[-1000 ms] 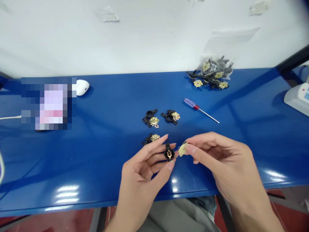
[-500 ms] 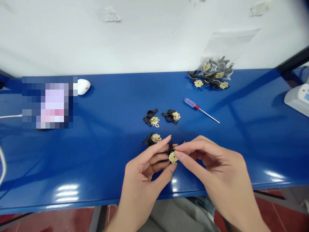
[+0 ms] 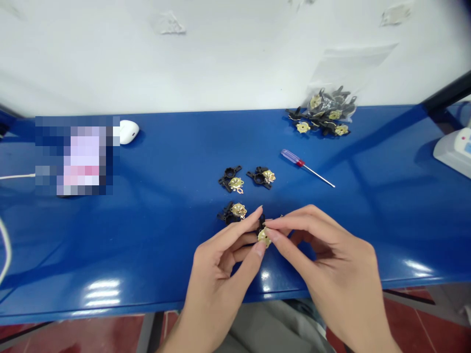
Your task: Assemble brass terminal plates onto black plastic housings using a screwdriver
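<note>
Between my two hands, above the front of the blue table, is a small round brass-coloured plate (image 3: 263, 237) with a hole, set against a black plastic part (image 3: 261, 223). My left hand (image 3: 230, 264) is closed on the pair, its thumb over the plate's lower edge. From the right, thumb and forefinger of my right hand (image 3: 327, 255) pinch the plate's rim. Fingers hide much of the black part. Just beyond my left fingers lies a black part with a brass plate (image 3: 238, 211). Two similar sets, one left (image 3: 235, 184) and one right (image 3: 268, 176), lie farther back.
A screwdriver (image 3: 294, 158) with a purple-and-red handle lies right of centre. Behind it, a clear bag (image 3: 327, 104) and loose black-and-brass parts (image 3: 303, 127) sit against the wall. A white earbud case (image 3: 128, 132) and a blurred-out phone (image 3: 81, 162) are at left; a white device (image 3: 456, 149) stands at right.
My left thumb has moved up, farther onto the brass plate. My right fingers still pinch its rim, and both hands have shifted very slightly. The parts on the table stay where they were.
</note>
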A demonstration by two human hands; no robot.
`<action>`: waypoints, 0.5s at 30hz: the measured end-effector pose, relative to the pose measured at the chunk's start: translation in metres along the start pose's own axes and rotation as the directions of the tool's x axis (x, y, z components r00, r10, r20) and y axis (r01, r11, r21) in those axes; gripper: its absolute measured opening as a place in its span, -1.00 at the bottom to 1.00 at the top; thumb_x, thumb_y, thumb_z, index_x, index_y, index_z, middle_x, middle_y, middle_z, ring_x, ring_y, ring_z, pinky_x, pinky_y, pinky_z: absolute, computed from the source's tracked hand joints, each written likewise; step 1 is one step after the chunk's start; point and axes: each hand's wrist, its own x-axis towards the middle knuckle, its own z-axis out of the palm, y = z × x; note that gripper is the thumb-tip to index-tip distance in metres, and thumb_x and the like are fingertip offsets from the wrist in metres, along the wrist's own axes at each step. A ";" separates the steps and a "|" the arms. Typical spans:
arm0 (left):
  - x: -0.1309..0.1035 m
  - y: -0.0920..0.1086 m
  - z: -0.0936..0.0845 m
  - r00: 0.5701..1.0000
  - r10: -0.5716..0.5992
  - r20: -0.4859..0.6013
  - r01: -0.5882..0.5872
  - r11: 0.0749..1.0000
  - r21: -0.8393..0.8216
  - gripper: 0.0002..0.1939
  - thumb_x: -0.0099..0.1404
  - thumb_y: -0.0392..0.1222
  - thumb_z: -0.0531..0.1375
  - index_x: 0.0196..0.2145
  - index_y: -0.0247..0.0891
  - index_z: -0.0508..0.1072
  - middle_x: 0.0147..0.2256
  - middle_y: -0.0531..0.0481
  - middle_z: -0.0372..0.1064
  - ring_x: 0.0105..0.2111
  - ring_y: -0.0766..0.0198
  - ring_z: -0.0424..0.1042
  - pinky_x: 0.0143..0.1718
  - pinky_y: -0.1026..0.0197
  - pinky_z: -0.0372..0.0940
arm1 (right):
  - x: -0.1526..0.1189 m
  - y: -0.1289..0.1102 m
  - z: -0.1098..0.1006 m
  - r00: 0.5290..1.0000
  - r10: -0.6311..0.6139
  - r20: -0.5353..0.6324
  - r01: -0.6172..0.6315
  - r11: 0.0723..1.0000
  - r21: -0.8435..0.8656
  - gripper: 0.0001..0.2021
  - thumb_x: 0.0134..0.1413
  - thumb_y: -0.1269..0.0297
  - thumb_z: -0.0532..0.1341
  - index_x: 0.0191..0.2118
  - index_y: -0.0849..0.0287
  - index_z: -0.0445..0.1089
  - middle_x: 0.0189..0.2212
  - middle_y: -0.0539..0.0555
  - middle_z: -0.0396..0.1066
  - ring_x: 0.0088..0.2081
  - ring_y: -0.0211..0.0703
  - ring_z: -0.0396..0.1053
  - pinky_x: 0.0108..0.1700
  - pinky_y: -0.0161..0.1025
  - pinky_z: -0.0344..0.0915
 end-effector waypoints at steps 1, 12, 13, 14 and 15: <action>0.000 0.000 0.000 1.000 -0.001 0.001 0.001 1.000 0.011 -0.61 0.57 -0.24 0.52 0.21 0.23 0.82 0.09 0.07 0.85 0.04 0.18 0.83 0.16 0.30 0.70 | 0.000 0.000 0.001 1.000 -0.003 -0.003 0.003 1.000 -0.003 -0.90 0.50 0.19 0.47 -0.11 -0.19 0.79 -0.16 -0.02 0.68 -0.26 -0.17 0.60 -0.27 -0.25 0.56; 0.000 -0.001 -0.003 0.999 -0.048 -0.018 0.048 0.998 -0.037 -0.63 0.52 -0.23 0.56 0.19 0.16 0.84 -0.03 0.03 0.88 -0.05 0.21 0.85 0.13 0.32 0.68 | 0.000 0.000 0.002 1.000 -0.015 0.011 0.016 0.999 -0.027 -0.90 0.53 0.17 0.46 -0.09 -0.18 0.77 -0.15 -0.05 0.66 -0.28 -0.21 0.56 -0.27 -0.25 0.52; 0.001 -0.001 -0.002 0.998 -0.054 -0.020 0.053 0.998 -0.040 -0.64 0.51 -0.22 0.57 0.18 0.15 0.85 -0.03 0.03 0.88 -0.04 0.20 0.85 0.13 0.32 0.69 | -0.001 0.000 0.002 1.000 -0.016 0.014 0.016 1.000 -0.027 -0.90 0.53 0.17 0.46 -0.09 -0.20 0.77 -0.15 -0.06 0.66 -0.29 -0.23 0.55 -0.28 -0.26 0.51; 0.001 -0.001 -0.002 0.998 -0.058 -0.022 0.057 0.997 -0.043 -0.64 0.50 -0.22 0.58 0.17 0.14 0.85 -0.04 0.02 0.88 -0.03 0.18 0.85 0.13 0.31 0.69 | -0.001 0.000 0.002 1.000 -0.015 0.020 0.015 0.999 -0.028 -0.90 0.53 0.17 0.45 -0.08 -0.21 0.76 -0.15 -0.08 0.65 -0.30 -0.25 0.54 -0.28 -0.27 0.50; 0.002 -0.001 -0.003 0.998 -0.059 -0.024 0.058 0.997 -0.045 -0.64 0.49 -0.22 0.58 0.16 0.13 0.86 -0.05 0.01 0.88 -0.03 0.18 0.85 0.11 0.31 0.69 | -0.001 0.000 0.002 1.000 -0.014 0.024 0.015 0.999 -0.031 -0.90 0.54 0.18 0.45 -0.08 -0.22 0.76 -0.15 -0.09 0.65 -0.31 -0.26 0.53 -0.29 -0.28 0.49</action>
